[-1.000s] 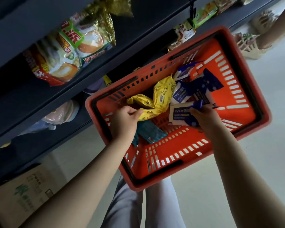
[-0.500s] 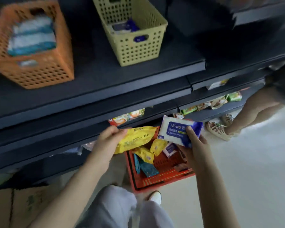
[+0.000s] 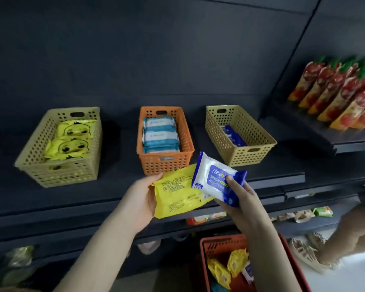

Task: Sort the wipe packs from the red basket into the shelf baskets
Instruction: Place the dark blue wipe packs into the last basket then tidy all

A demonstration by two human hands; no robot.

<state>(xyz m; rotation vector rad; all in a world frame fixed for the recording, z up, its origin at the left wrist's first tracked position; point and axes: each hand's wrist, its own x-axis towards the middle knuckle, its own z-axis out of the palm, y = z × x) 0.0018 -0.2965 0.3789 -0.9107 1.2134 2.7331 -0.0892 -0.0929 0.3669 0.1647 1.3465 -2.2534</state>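
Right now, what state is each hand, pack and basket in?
Left hand: grips yellow pack.
Right hand: grips alcohol wipe pack.
Yellow pack: held, back showing.
Alcohol wipe pack: held, front showing.
Left yellow basket: holds duck packs.
Orange basket: stacked with teal packs.
Right yellow basket: one blue pack.
Red basket: packs inside.

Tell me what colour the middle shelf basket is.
Orange; the head view shows the middle basket clearly.

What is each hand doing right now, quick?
Left hand: holds the flat yellow plastic wipe pack.
Right hand: holds the white and blue plastic alcohol wipe pack.
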